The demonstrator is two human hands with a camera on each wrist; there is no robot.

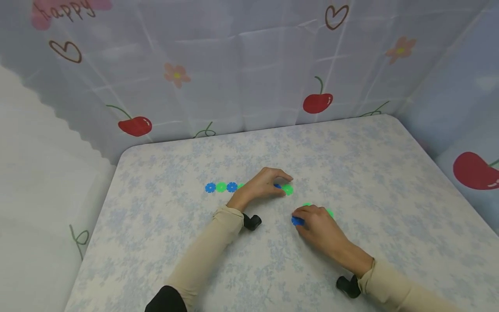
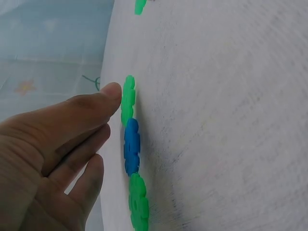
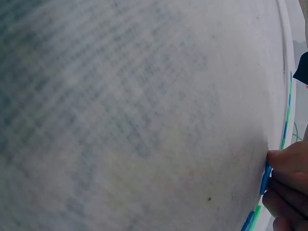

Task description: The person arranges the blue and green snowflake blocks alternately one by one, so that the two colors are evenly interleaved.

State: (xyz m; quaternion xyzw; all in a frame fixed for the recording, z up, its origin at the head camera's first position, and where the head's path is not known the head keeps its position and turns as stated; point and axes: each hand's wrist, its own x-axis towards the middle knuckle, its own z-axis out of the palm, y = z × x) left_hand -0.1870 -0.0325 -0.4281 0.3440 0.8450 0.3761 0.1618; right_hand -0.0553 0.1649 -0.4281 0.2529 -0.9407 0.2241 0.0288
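Observation:
A straight row of blue and green flower-shaped plastic discs lies on the cloth, its left end a blue disc (image 1: 210, 187). My left hand (image 1: 262, 184) lies over the middle of this row and hides part of it. Its fingers and thumb are spread about the green end disc (image 1: 287, 190); in the left wrist view a fingertip (image 2: 111, 91) comes right beside the green disc (image 2: 128, 101), pinching nothing. Nearer to me, my right hand (image 1: 321, 227) pinches a blue disc (image 1: 298, 221) between thumb and fingers, low over the cloth.
Partly behind the right hand lie a green disc (image 1: 307, 204) and another green disc (image 1: 330, 212). In the right wrist view a further blue disc (image 3: 248, 221) shows below the hand. The table (image 1: 156, 208) has a pale floral cloth; a printed curtain (image 1: 241, 78) hangs behind it.

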